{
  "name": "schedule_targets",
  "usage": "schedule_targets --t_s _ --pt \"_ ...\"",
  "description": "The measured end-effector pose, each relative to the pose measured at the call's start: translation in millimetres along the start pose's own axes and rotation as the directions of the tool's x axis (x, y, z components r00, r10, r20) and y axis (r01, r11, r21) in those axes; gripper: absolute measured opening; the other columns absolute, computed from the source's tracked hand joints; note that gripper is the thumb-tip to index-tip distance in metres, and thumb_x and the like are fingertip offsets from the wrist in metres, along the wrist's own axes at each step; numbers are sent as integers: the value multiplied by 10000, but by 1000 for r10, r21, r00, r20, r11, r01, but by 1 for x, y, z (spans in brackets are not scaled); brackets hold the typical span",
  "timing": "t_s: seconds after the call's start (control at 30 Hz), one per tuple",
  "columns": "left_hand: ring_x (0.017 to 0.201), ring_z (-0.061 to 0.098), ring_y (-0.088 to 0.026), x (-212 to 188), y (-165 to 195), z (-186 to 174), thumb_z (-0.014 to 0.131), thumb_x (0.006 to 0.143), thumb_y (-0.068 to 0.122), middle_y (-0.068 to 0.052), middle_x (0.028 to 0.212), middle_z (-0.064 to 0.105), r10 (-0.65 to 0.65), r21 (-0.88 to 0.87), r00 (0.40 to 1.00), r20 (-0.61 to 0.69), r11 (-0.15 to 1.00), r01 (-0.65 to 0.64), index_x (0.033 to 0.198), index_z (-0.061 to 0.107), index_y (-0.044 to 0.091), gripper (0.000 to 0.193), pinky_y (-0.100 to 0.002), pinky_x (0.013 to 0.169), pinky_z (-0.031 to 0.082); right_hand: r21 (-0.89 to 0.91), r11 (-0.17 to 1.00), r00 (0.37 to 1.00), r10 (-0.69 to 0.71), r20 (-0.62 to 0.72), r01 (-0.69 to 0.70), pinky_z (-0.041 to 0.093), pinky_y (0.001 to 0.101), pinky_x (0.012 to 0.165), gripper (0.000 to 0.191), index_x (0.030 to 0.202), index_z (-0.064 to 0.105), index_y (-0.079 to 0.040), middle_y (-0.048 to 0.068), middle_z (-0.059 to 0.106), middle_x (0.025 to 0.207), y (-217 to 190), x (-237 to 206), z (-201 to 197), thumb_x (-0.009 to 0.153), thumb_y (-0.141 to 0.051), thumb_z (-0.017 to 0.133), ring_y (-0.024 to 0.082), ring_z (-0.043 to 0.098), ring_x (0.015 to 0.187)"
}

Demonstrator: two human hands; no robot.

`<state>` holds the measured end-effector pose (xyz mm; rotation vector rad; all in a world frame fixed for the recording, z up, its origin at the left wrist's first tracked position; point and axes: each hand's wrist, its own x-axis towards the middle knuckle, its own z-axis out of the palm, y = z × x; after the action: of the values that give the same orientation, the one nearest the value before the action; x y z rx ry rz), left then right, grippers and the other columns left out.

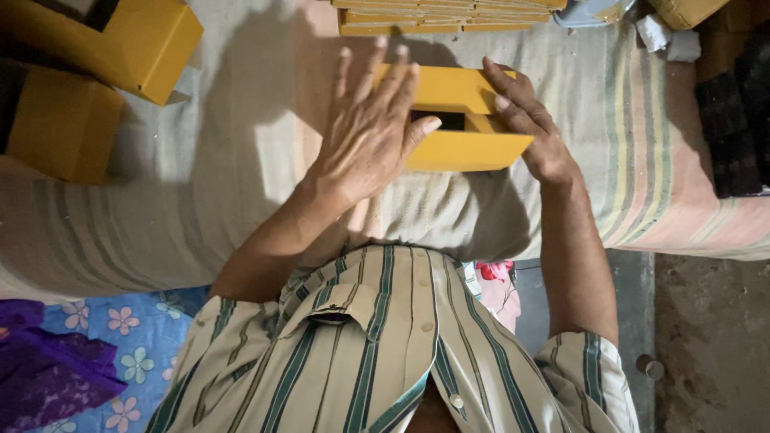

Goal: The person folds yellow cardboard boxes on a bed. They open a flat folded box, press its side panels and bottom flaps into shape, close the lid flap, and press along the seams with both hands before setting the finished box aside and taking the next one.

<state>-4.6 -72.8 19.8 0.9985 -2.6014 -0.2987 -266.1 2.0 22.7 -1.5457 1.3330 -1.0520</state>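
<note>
A striped cloth (241,160) is seen spread over the work surface, with assembled yellow boxes (96,72) at the far left and a stack of flat yellow blanks (417,16) at the far edge; in the middle, directly ahead of the torso, a half-formed yellow cardboard box (469,120) is held between both hands. The left hand (369,128) is laid flat with fingers spread wide across the box's left panel, while the right hand (529,124) is pressed with fingers extended against the right side. The box is judged light, thin-walled and easily creased, so it is best gripped along folded edges and corners rather than on the open panels.
</note>
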Motion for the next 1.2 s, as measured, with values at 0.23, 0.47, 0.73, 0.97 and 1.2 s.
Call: schedule_targets --t_s 0.23,0.47,0.73,0.97,1.2 --pt "1565 2 -408 27 -9 -3 343 1101 469 -217 1701 139 -29 4 989 144 1000 28 1599 363 86 628 -653 1240 -18 261 959 994 111 3 -108 244 393 1301 767 1634 356 -73 186 387 1685 -1 6 1 1088 -593 210 287 372 1560" --pt "1539 -2 -419 26 -1 11 370 1048 486 -252 1678 117 -51 7 985 165 999 50 1627 250 95 709 -682 1191 -36 -725 667 981 50 -186 -172 70 519 1297 640 1597 433 -142 232 236 1707 -34 27 8 1106 -508 247 386 167 1603" --pt "1582 80 -420 16 -13 28 401 1094 364 -172 1700 219 -161 -30 986 30 986 162 1640 265 84 629 -678 1249 38 -891 449 997 51 -56 -73 10 599 1215 676 1619 318 -74 306 189 1664 -17 55 57 1073 -471 285 476 95 1535" --pt "1308 447 -437 17 -20 33 522 1040 305 -213 1373 511 -214 -86 970 -119 975 205 1401 493 36 451 -706 1178 166 -885 385 957 -10 -288 -262 9 662 1214 663 1629 376 -14 395 219 1631 -5 23 27 1153 -468 294 548 109 1529" --pt "1134 535 -451 43 -32 47 497 1054 268 -234 1168 601 -234 -102 965 -120 969 223 1132 562 30 259 -677 1031 332 -940 333 996 -12 -84 -75 236 584 1199 477 1298 595 64 313 600 1274 -6 70 89 1110 -331 403 467 498 1290"
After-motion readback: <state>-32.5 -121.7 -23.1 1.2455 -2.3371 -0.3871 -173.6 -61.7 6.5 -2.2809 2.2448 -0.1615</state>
